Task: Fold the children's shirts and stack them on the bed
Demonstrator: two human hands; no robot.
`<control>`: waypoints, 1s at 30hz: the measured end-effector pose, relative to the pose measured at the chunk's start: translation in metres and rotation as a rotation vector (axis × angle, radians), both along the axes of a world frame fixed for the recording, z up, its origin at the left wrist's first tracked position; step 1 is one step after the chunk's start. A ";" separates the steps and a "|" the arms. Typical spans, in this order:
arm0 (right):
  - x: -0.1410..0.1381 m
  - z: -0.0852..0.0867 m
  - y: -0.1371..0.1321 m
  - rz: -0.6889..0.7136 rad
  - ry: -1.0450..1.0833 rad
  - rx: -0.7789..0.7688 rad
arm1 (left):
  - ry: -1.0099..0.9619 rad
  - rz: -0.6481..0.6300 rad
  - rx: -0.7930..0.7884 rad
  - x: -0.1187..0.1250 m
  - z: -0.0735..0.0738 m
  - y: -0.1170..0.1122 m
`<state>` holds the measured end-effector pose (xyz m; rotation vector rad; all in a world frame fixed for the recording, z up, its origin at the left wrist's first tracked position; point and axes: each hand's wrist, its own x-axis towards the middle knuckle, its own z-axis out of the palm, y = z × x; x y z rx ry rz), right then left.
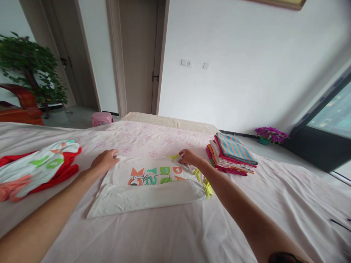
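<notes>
A white T-shirt [148,197] with coloured printed letters and yellow trim lies flat on the bed, its near side folded over part of the print. My left hand [105,160] pinches the far left corner of the shirt, fingers curled. At the far right edge, by a strip of yellow trim, my right hand [188,157] has its fingers closed on the fabric. The fingertips of both hands are partly hidden.
To the left lie crumpled white and red clothes [46,166]. A stack of folded clothes [233,151], striped piece on top, stands at the right. Beyond the bed [153,237] are a pink stool [102,119], purple flowers [271,134] and a wooden armrest [23,98].
</notes>
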<state>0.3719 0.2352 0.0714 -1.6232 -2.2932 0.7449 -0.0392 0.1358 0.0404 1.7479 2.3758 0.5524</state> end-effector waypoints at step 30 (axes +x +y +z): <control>0.057 0.004 -0.108 0.339 -0.082 0.474 | -0.156 -0.346 0.103 0.017 0.004 -0.117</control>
